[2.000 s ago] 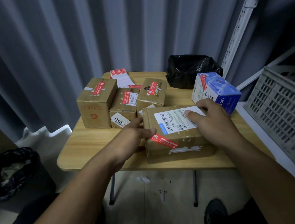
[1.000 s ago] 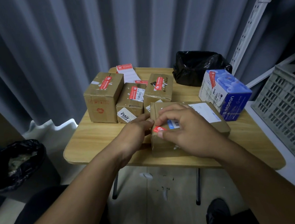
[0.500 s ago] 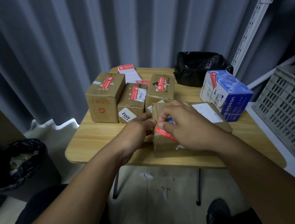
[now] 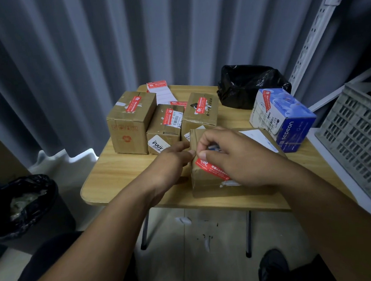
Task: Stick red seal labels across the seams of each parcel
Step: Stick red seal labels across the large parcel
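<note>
Cardboard parcel (image 4: 206,179): brown, front-centre of the wooden bench (image 4: 124,168), under both hands.
Red seal label (image 4: 211,168): stuck diagonally over the parcel's near top edge, running from the top onto the front face; partly covered by the right hand.
Right hand (image 4: 237,158): lies over the parcel top, fingers curled together, thumb tip pressing on the label's upper end.
Left hand (image 4: 173,161): against the parcel's left side, fingers curled together, thumb on the top left corner; bracing, not gripping round anything.
Sealed boxes: tall brown box (image 4: 131,122), small box (image 4: 165,128) and third box (image 4: 200,112) in a row behind, upper centre of frame, each with a red label on top.
Blue box (image 4: 283,120): right of the parcel, red label on its top corner, apart from the hands.
Label stack (image 4: 157,86): far edge of the bench, behind the tall box.
Black bag (image 4: 249,85): far right corner of the bench.
Grey crate (image 4: 363,129): right edge of frame, off the bench.
Bin (image 4: 22,204): black liner, lower left on the floor.
</note>
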{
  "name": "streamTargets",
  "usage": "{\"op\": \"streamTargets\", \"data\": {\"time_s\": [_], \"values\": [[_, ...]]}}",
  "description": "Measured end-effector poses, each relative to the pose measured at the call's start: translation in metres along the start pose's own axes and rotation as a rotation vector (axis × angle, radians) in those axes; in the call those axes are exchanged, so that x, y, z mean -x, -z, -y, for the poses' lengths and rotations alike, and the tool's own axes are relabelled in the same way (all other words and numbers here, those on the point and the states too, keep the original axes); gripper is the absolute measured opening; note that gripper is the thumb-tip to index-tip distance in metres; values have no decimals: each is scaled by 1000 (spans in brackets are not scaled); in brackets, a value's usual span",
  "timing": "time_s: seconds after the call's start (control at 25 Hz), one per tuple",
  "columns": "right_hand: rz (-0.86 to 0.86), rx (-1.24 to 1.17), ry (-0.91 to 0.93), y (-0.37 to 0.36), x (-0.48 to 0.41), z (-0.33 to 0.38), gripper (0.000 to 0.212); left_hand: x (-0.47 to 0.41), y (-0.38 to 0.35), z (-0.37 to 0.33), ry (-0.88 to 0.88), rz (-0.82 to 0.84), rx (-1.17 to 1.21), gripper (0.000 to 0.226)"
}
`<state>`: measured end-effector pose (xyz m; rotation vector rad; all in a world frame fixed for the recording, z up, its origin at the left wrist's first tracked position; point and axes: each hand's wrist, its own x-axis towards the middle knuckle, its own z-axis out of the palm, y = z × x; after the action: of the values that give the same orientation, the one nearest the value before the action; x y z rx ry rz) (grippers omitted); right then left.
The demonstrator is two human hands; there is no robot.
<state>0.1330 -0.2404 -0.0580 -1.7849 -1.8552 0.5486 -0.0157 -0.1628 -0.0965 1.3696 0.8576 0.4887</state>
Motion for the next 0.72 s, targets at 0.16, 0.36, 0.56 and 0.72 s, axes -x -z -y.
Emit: {"op": "streamTargets", "data": {"time_s": [0.16, 0.36, 0.56, 0.72], "values": [[-13, -69, 0, -1, -2, -5, 10, 0, -1, -3, 0, -4, -26, 31], [-112, -166, -67, 0, 1, -7, 34, 1, -1, -5, 14, -20, -7, 37], [-86, 20, -92, 4, 13, -6, 15, 2, -1, -6, 23, -23, -7, 36], [-101, -21, -39, 0, 16, -5, 8, 2, -3, -8, 23, -19, -14, 35]]}}
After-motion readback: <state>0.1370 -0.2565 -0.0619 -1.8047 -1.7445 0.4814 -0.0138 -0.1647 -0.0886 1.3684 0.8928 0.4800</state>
